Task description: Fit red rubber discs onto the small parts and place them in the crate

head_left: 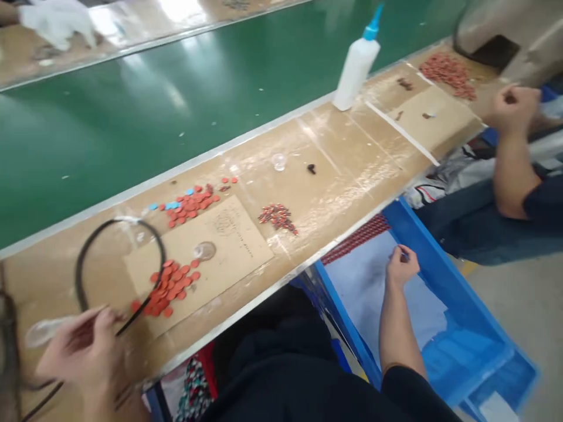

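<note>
At seven o'clock the left hand (83, 354) pinches a black cord (78, 275) — orange discs (169, 287) lie heaped nearby. The right hand (401, 268), over a blue crate (457, 281), pinches something unclear.

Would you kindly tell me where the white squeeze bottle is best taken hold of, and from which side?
Grip the squeeze bottle around its wide lower body, coming from the bench side. It stands upright at the green belt's edge, and its narrow blue nozzle offers little hold.
</note>
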A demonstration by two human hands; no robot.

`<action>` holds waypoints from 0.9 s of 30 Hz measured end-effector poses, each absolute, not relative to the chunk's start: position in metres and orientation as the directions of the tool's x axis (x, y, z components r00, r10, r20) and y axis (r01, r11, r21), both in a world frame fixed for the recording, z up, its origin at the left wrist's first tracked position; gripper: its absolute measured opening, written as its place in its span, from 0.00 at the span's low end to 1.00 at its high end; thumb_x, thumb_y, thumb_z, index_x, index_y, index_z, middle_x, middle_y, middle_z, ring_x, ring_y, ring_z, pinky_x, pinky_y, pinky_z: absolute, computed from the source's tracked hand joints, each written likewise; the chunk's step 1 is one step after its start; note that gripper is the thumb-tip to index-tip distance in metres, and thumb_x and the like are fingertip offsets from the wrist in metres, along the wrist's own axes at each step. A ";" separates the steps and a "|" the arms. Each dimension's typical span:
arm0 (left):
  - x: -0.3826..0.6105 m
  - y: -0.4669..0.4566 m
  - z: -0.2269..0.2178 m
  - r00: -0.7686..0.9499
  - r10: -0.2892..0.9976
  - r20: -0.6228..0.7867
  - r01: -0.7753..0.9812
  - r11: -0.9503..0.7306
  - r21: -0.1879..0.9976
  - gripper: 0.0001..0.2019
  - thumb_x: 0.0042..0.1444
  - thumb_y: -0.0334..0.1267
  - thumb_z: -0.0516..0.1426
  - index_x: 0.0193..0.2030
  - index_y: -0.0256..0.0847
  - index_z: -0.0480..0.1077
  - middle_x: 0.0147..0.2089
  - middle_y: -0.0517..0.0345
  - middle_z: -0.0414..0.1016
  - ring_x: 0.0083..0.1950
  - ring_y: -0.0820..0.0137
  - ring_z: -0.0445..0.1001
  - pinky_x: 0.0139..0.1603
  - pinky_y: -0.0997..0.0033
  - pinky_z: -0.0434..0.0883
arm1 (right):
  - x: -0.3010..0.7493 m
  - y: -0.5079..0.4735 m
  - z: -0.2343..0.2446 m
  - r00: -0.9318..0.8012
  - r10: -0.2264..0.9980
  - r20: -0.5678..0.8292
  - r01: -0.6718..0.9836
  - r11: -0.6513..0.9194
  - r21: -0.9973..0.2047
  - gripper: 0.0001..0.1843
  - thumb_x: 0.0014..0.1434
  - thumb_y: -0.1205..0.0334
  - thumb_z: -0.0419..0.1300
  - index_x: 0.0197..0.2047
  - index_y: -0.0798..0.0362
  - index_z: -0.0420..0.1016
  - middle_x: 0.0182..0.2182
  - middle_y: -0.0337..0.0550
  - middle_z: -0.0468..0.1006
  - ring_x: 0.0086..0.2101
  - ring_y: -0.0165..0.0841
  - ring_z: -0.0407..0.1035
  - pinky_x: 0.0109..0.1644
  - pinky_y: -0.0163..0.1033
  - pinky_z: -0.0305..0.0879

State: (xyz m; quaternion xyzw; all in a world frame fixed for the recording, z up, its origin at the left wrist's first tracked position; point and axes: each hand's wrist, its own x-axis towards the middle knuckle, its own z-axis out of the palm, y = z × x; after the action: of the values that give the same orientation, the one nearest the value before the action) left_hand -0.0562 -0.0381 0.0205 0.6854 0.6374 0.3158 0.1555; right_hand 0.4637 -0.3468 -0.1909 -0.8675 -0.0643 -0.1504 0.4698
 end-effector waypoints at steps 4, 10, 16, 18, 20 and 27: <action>-0.069 -0.004 0.030 -0.048 0.976 0.214 0.755 -0.105 0.647 0.10 0.53 0.45 0.60 0.34 0.40 0.73 0.25 0.59 0.76 0.29 0.67 0.75 0.37 0.68 0.73 | 0.416 -0.303 -0.136 0.905 0.123 0.407 0.418 -0.429 -0.801 0.24 0.65 0.36 0.58 0.43 0.48 0.78 0.31 0.41 0.75 0.24 0.35 0.70 0.33 0.45 0.71; -0.054 0.028 0.050 0.456 0.884 0.102 0.720 -0.434 0.541 0.16 0.60 0.51 0.57 0.33 0.41 0.76 0.33 0.55 0.82 0.35 0.68 0.76 0.44 0.67 0.74 | 0.341 -0.193 -0.061 0.450 0.795 0.407 0.785 -0.135 -0.605 0.13 0.68 0.45 0.63 0.47 0.41 0.84 0.42 0.45 0.83 0.43 0.43 0.78 0.53 0.50 0.76; -0.072 0.030 0.011 0.617 0.787 0.030 0.637 -0.521 0.567 0.19 0.61 0.55 0.58 0.45 0.44 0.81 0.48 0.49 0.82 0.51 0.57 0.80 0.58 0.57 0.77 | 0.331 -0.148 -0.058 0.455 0.856 0.244 0.728 -0.200 -0.655 0.10 0.63 0.49 0.67 0.41 0.43 0.86 0.38 0.45 0.83 0.43 0.44 0.76 0.55 0.52 0.74; -0.078 0.033 0.003 0.654 0.757 -0.009 0.638 -0.544 0.545 0.20 0.60 0.56 0.57 0.47 0.46 0.82 0.50 0.49 0.82 0.54 0.55 0.79 0.60 0.54 0.76 | 0.335 -0.152 -0.061 0.478 0.845 0.240 0.702 -0.204 -0.682 0.10 0.65 0.51 0.64 0.39 0.44 0.85 0.37 0.44 0.83 0.40 0.42 0.77 0.51 0.50 0.75; -0.079 0.036 -0.001 0.663 0.747 -0.037 0.652 -0.553 0.518 0.20 0.61 0.55 0.56 0.47 0.47 0.82 0.49 0.49 0.82 0.52 0.55 0.79 0.59 0.52 0.75 | 0.338 -0.157 -0.063 0.502 0.830 0.244 0.678 -0.202 -0.707 0.11 0.66 0.50 0.63 0.39 0.46 0.84 0.35 0.42 0.83 0.34 0.39 0.76 0.44 0.47 0.75; -0.067 0.037 -0.007 0.630 0.773 -0.080 0.696 -0.516 0.500 0.22 0.65 0.52 0.49 0.44 0.45 0.82 0.47 0.48 0.85 0.50 0.55 0.81 0.57 0.52 0.75 | 0.347 -0.159 -0.066 0.629 0.693 0.352 0.612 -0.163 -0.774 0.15 0.69 0.47 0.61 0.45 0.47 0.85 0.40 0.45 0.82 0.39 0.38 0.77 0.45 0.46 0.77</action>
State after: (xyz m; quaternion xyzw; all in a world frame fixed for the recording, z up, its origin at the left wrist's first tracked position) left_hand -0.0668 0.0371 -0.0069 0.8672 0.4234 0.0764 0.2508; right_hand 0.3467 -0.1587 -0.0659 -0.7614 -0.4286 0.0416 0.4846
